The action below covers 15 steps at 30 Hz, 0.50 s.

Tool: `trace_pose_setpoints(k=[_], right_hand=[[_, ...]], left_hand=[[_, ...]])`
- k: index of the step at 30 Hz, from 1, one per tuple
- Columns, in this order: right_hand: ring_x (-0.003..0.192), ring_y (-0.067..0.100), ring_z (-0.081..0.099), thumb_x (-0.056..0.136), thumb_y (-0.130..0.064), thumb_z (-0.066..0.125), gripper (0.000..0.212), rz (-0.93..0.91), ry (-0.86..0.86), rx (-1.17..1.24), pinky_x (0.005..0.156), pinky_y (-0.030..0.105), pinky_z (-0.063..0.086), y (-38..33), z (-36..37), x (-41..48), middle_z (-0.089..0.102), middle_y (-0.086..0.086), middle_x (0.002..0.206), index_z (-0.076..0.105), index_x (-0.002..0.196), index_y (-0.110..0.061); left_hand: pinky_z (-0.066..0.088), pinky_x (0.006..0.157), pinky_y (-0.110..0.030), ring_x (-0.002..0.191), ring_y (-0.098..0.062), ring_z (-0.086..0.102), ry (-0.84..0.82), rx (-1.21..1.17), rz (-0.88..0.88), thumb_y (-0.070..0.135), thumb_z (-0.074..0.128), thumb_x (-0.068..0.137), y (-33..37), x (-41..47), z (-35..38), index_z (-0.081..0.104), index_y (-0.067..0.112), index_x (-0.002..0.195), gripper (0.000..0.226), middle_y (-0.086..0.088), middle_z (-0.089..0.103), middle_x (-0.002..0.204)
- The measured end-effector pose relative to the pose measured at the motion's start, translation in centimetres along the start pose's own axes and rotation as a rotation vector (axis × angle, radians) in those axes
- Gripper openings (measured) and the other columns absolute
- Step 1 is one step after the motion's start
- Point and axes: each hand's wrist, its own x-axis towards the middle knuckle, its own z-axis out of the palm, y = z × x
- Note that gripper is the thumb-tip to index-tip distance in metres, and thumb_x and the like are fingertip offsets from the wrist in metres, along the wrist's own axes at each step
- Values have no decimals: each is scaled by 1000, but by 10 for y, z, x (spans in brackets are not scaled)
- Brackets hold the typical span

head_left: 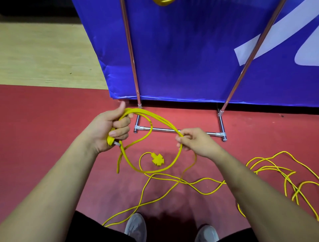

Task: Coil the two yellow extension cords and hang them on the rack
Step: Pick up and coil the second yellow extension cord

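On the red floor [43, 138], before a blue banner [181, 51], the left hand [110, 127] has its grip curled round several gathered loops of a yellow extension cord [125, 157]. The thumb is raised and the cord's plug [111, 140] juts out below the fingers. The loops hang from that hand as a loose coil. Behind them stands the metal rack [179, 130], its base bar on the floor and its 2 uprights rising against the banner. A yellow loop [162, 2] is cut off by the top edge between the uprights. Under the coil a yellow multi-socket head [157, 159] lies on the floor. The right hand [195, 140] meets the coil's far side, its grip pinching the strands between thumb and fingertips. The uncoiled cord [224, 181] sprawls in tangles over the floor to the right.
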Motion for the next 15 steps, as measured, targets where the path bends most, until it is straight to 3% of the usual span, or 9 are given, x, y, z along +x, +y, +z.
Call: trace_pose_setpoints(k=[5,8,11,13,15], right_hand=[[61,18,62,92,-15,62,26,100,36,-262,65,32,51,35,-6,9,70,13,69,63,74,4],[67,22,58,90,-9,64,15,167,71,-122,70,33,47,48,-10,8,66,11,68,61,77,-2],[50,17,54,90,-1,62,16,178,177,106,50,24,47,40,-6,5,56,10,60,49,81,-7],[41,5,39,87,-4,66,16,75,225,-59,45,22,34,22,-3,5,46,2,54,54,76,-3],[42,3,34,82,-9,71,13,-11,112,-280,48,21,29,-8,-2,1,42,-7,50,64,73,-2]], left_hand=[[33,39,-18,35,-8,34,163,-19,105,23,46,93,-3,1,-3,55,5,82,23,6,33,43],[42,43,-17,45,-11,51,268,-36,133,18,45,95,0,1,-9,54,8,81,20,2,50,55],[44,43,-17,47,-11,58,339,80,166,17,44,98,-2,5,-9,56,7,87,19,0,59,60],[47,44,-18,49,-13,62,342,211,173,17,46,99,-4,5,-8,59,3,94,19,-1,62,58],[51,50,-18,55,-16,67,303,315,151,16,47,98,-7,6,-3,59,1,98,20,-4,66,59]])
